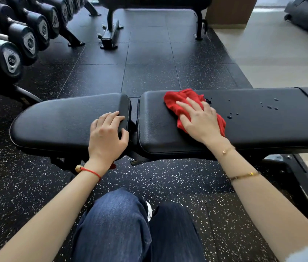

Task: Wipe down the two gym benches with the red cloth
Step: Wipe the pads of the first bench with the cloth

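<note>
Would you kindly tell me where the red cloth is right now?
The red cloth lies on the near bench's long pad, under the right hand, left of the water droplets.

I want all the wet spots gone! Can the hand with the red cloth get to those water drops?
Probably yes. The right hand presses the red cloth flat on the same pad as the water drops, with only bare black padding between them.

Red string bracelet (91, 170) on left wrist, two thin gold bracelets (244, 175) on right forearm, blue jeans (115, 224).
</note>
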`<state>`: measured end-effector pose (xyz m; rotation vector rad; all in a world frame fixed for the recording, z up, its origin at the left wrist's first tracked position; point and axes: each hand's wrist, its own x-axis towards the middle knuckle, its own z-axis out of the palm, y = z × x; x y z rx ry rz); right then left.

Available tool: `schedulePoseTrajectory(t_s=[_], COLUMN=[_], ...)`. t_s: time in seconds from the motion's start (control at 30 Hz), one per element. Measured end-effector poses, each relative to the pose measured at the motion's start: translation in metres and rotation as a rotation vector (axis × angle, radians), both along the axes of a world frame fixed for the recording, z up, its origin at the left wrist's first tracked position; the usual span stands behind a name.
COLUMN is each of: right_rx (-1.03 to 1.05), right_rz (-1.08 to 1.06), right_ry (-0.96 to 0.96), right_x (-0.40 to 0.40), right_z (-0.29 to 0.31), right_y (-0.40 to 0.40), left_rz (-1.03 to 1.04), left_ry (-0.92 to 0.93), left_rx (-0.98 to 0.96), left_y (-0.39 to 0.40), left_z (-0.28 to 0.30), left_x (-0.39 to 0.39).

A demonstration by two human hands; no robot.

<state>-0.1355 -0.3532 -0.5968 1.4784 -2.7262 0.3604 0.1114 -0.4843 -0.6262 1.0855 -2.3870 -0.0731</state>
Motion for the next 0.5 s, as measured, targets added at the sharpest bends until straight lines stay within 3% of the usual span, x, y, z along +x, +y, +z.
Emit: schedulePoseTrajectory(t_s=[0.1, 0.33, 0.5], right_rx=[0.035, -0.014, -0.091], right_rz=[-0.040, 0.312, 0.229], right_ry=[-0.024, 0.007, 0.014], right_x=[0.009, 0.086, 0.056], right_z=[0.005, -0.004, -0.006], right_y=[-0.036, -0.013, 0.021], left_rz=[0.009, -0.005, -0.016], left_ry=[0.006, 0.020, 0.037], left_rx=[0.003, 0.013, 0.015], left_y=[0.000, -0.002, -0.003], left_z=[-0.001, 0.002, 0.000], left_x=[-0.001, 0.001, 0.003])
